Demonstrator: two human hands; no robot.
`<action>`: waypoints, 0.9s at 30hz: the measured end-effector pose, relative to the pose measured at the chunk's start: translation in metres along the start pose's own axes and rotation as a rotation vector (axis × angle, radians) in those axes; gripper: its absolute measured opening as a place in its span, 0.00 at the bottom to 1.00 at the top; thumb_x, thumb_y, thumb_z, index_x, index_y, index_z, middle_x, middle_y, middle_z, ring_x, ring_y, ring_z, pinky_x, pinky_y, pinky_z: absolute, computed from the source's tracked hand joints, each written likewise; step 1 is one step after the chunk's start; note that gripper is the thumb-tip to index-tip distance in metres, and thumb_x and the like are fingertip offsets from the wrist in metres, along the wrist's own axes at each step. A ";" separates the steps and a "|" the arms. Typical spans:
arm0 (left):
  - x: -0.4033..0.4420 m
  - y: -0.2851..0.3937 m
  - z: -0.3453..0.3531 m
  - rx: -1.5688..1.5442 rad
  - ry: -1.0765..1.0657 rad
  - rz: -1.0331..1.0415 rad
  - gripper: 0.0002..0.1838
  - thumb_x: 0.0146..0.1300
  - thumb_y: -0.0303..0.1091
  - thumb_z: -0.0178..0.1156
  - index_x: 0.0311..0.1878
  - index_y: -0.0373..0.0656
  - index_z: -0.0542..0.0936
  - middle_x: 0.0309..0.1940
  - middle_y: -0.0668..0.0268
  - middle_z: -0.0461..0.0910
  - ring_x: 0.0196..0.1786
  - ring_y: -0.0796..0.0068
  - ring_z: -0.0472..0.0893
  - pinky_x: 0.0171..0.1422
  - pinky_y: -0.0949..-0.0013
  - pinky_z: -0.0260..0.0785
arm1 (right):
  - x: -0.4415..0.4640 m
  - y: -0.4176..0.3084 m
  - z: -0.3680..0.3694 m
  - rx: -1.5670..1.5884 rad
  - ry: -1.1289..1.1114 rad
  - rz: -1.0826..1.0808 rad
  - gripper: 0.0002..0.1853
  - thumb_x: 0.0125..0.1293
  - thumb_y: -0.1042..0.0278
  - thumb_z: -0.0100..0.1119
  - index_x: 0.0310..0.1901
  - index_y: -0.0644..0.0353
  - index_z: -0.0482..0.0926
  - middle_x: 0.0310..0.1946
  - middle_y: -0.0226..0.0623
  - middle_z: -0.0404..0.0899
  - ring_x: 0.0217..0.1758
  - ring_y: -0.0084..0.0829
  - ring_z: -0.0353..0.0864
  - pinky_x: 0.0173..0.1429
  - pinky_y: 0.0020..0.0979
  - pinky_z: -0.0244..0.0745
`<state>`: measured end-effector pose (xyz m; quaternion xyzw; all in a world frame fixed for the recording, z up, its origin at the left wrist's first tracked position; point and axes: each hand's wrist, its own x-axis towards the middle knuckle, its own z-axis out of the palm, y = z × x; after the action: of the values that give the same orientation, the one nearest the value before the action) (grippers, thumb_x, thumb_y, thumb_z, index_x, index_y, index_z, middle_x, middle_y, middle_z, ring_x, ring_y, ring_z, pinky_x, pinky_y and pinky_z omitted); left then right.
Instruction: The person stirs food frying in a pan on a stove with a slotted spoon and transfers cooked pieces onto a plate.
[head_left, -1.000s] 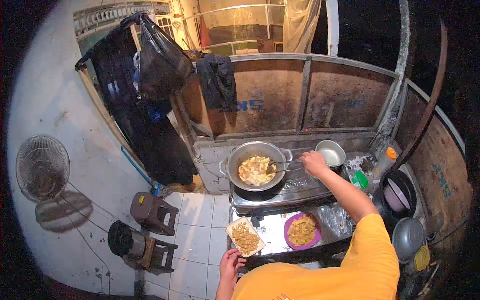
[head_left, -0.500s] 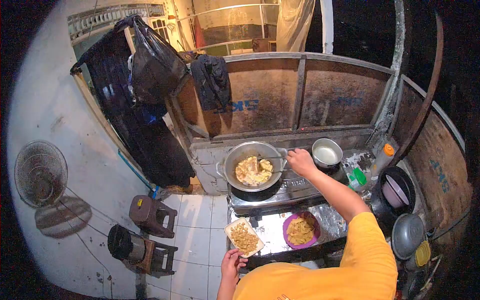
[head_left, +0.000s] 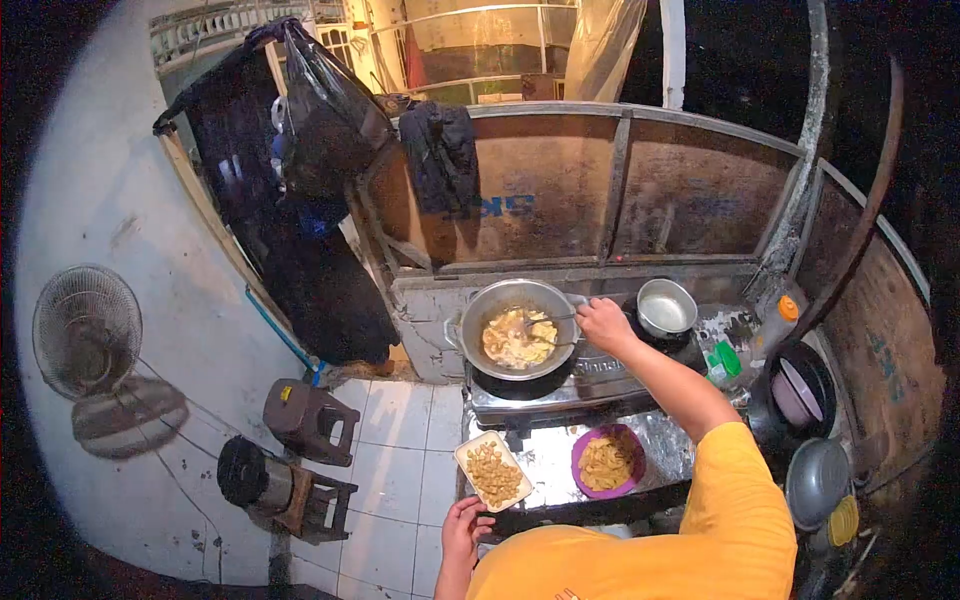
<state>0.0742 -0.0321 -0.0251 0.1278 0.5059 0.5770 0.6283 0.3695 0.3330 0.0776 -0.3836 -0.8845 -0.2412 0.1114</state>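
My right hand [head_left: 605,325] is closed around the handle of a thin cooking utensil [head_left: 556,319] that reaches into a large metal wok [head_left: 468,320]. Pale yellow and whitish food [head_left: 512,345] lies in the wok, covering the utensil's end. A second dark line crosses the food; I cannot tell whether it is part of the same utensil. My left hand [head_left: 466,528] has its fingers apart by the near corner of a cream tray [head_left: 467,455] with small brown chunks [head_left: 493,475]. Whether the fingertips touch the tray is unclear.
The wok sits on a gas stove [head_left: 600,368], with a metal pot [head_left: 667,307] on its right. A purple bowl [head_left: 580,478] of yellowish pieces stands in front. An orange-capped bottle [head_left: 778,325], a green item [head_left: 724,358] and a grey lid [head_left: 815,483] are at right; stools [head_left: 310,418] at left.
The utensil has shifted within the wok, and the food has been moved around. My left fingers have drawn slightly away from the tray. The view has turned a little.
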 end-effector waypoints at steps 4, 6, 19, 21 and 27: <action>0.002 0.000 0.005 0.006 -0.003 0.002 0.15 0.65 0.31 0.53 0.53 0.37 0.68 0.41 0.58 0.78 0.32 0.66 0.82 0.32 0.71 0.77 | -0.005 -0.015 0.020 0.008 0.014 0.088 0.07 0.54 0.67 0.52 0.32 0.55 0.80 0.35 0.31 0.78 0.42 0.34 0.77 0.42 0.36 0.74; 0.001 0.003 0.005 0.007 -0.012 0.010 0.15 0.65 0.31 0.53 0.53 0.37 0.68 0.41 0.58 0.78 0.32 0.65 0.82 0.32 0.71 0.76 | -0.008 -0.019 0.023 0.091 0.034 0.244 0.08 0.55 0.67 0.52 0.33 0.56 0.80 0.36 0.33 0.78 0.43 0.36 0.78 0.42 0.37 0.76; 0.002 0.003 0.012 0.037 -0.023 -0.030 0.16 0.64 0.31 0.54 0.54 0.38 0.67 0.41 0.58 0.77 0.33 0.66 0.81 0.33 0.72 0.75 | 0.002 -0.015 -0.020 0.150 -0.284 0.534 0.08 0.53 0.69 0.55 0.29 0.58 0.84 0.32 0.43 0.83 0.37 0.42 0.84 0.39 0.40 0.79; 0.001 0.003 0.013 0.044 -0.030 -0.037 0.16 0.64 0.31 0.53 0.53 0.38 0.67 0.41 0.58 0.77 0.33 0.66 0.81 0.33 0.72 0.75 | 0.011 -0.027 -0.038 0.167 -0.304 0.516 0.08 0.53 0.69 0.54 0.29 0.58 0.84 0.32 0.44 0.83 0.37 0.42 0.84 0.39 0.40 0.79; 0.001 0.000 0.009 0.031 -0.063 -0.027 0.16 0.65 0.31 0.52 0.54 0.38 0.67 0.42 0.58 0.78 0.34 0.66 0.81 0.35 0.71 0.74 | 0.033 -0.052 -0.040 0.157 -0.301 0.460 0.10 0.55 0.69 0.53 0.30 0.57 0.85 0.30 0.43 0.84 0.36 0.39 0.85 0.40 0.38 0.80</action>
<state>0.0815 -0.0274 -0.0218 0.1486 0.4966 0.5562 0.6496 0.3092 0.3026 0.1070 -0.5958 -0.7968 -0.0809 0.0598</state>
